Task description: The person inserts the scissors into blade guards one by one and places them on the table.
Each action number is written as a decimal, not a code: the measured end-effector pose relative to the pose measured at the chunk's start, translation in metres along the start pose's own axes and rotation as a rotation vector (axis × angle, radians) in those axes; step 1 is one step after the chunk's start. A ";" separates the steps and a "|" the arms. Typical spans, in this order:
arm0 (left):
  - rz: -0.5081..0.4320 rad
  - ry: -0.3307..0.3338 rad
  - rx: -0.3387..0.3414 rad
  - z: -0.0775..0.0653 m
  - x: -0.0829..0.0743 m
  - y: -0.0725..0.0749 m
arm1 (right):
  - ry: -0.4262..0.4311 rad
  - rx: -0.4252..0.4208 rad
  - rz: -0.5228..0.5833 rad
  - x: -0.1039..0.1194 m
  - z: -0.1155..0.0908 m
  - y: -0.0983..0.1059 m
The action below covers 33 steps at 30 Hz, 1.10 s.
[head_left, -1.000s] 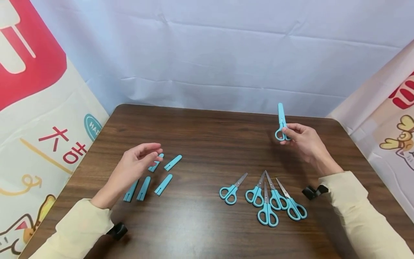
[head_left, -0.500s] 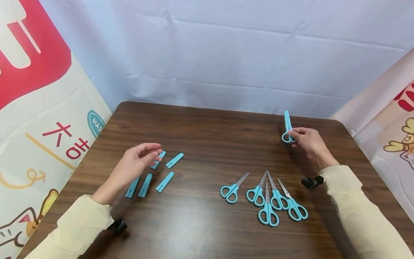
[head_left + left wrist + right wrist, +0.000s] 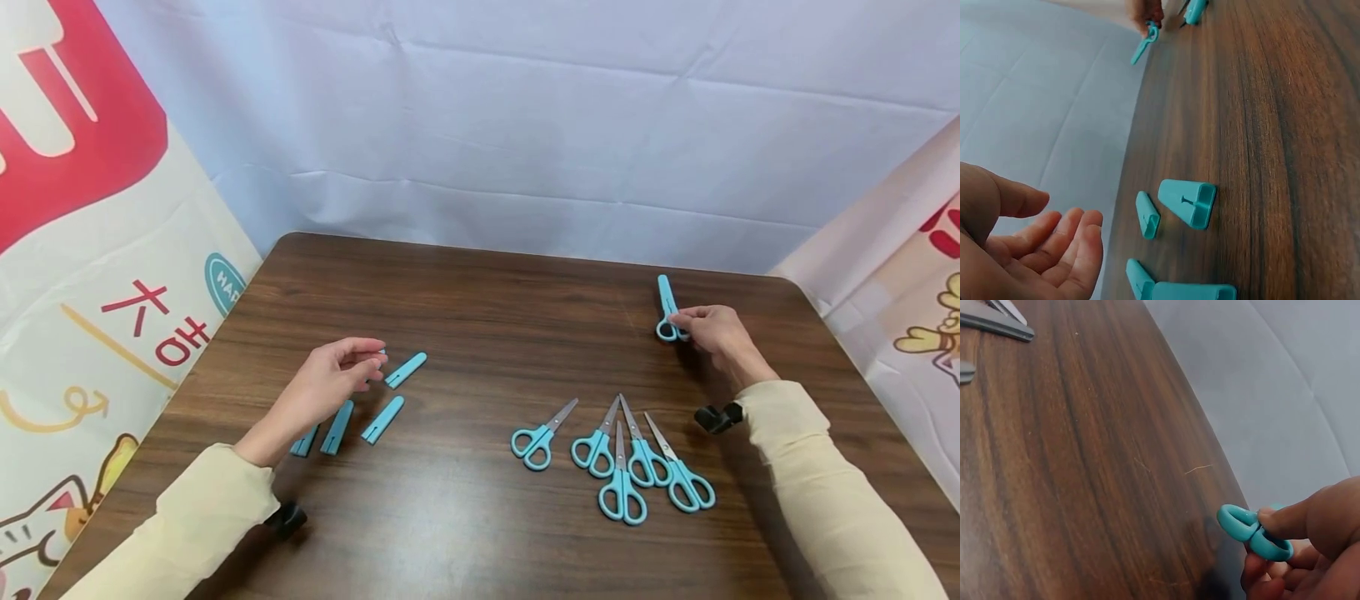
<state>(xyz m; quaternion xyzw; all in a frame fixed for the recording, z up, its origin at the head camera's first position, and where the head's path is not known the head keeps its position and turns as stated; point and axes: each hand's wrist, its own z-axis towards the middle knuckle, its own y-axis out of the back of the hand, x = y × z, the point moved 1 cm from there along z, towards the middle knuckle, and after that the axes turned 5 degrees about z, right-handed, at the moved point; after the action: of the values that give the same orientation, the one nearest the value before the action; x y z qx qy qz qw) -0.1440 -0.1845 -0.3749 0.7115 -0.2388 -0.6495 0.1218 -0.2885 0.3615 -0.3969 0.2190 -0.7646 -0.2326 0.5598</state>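
Currently noted at the far right of the tabletop (image 3: 480, 308), pinched in the right grip (image 3: 718, 335), with nothing in the relaxed left grip (image 3: 330, 379): sheathed scissors (image 3: 668, 308). Judged light, stiff, probably slick; best held not by the cap (image 3: 665, 292) but by the handle loops (image 3: 1269, 550).

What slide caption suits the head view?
Right hand holding capped scissors, left hand near loose caps, five uncapped scissors on the table.

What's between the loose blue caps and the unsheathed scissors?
Bare tabletop, from the nearest cap to the nearest unsheathed scissors; head view shows it.
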 end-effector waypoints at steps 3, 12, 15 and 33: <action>0.024 -0.003 0.009 0.004 -0.001 -0.004 | -0.004 0.007 0.008 -0.002 0.001 -0.001; 0.173 0.009 -0.025 0.015 -0.005 -0.014 | 0.014 -0.021 -0.019 -0.002 0.004 -0.009; 0.220 0.006 -0.027 0.019 -0.007 -0.016 | 0.025 -0.043 -0.023 -0.002 0.004 -0.009; 0.359 0.025 -0.031 0.032 -0.011 -0.025 | 0.161 -0.253 -0.232 0.002 0.004 -0.024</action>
<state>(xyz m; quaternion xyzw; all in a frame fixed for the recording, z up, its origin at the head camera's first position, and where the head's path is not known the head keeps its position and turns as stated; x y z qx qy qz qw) -0.1709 -0.1529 -0.3814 0.6637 -0.3504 -0.6119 0.2495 -0.2914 0.3418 -0.4109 0.2513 -0.6515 -0.3717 0.6117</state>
